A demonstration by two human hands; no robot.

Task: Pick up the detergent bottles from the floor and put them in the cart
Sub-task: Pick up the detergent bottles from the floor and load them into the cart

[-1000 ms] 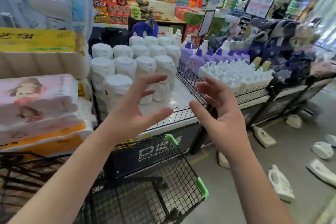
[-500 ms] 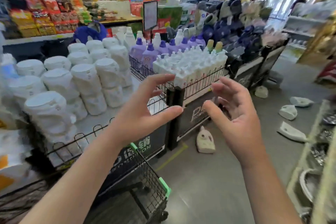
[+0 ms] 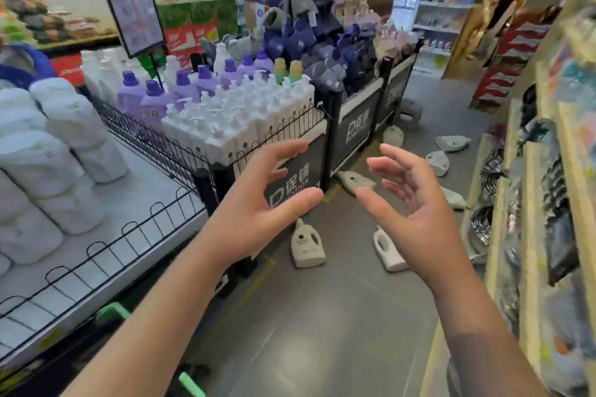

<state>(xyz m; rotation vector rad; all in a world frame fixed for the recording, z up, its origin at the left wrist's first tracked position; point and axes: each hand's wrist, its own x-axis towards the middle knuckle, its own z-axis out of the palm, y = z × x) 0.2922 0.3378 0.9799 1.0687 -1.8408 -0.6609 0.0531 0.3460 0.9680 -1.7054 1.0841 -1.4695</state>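
Detergent bottles (image 3: 308, 243) lying white on the grey floor (image 3: 322, 316), some near, some far. Left hand (image 3: 254, 219) and right hand (image 3: 419, 213) up in the air, fingers spread wide, holding nothing.

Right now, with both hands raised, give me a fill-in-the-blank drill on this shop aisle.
1. The left hand and the right hand each hold ___.
2. The labelled white detergent bottle lies on the ___.
3. The lilac bottles behind the white pump bottles have caps coloured ___.
Missing words: nothing; floor; purple.
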